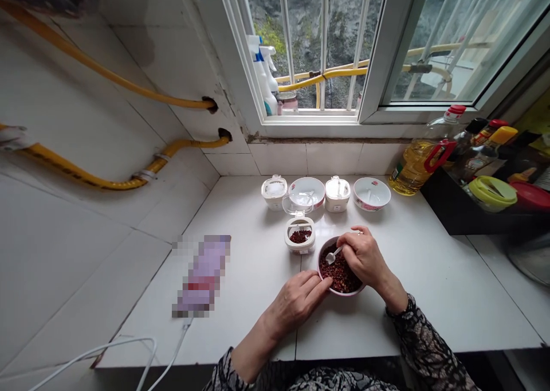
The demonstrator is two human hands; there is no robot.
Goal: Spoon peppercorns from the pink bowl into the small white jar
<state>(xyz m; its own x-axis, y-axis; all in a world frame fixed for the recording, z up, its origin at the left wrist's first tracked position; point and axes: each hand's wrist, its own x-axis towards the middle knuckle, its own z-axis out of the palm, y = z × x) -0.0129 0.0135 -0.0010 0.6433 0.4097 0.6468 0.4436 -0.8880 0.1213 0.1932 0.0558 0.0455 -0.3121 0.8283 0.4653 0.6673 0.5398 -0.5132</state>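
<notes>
A bowl (342,293) filled with dark red, peppercorn-like bits (339,273) stands near the counter's front edge. My right hand (365,256) is over its right side, fingers closed on a small white spoon (330,258) whose scoop lies on the bits. My left hand (298,296) holds the bowl's left rim, its fingers pressed together along the edge. Just behind and left of the bowl is a small white container (299,247) with its clear lid raised and similar red bits inside.
Behind stand two closed white containers (274,193) (337,195) and two floral bowls (307,193) (372,194). An oil bottle (413,161) and a black rack (451,207) of bottles are at right. A blurred purple object (206,273) and white cable (180,345) lie left.
</notes>
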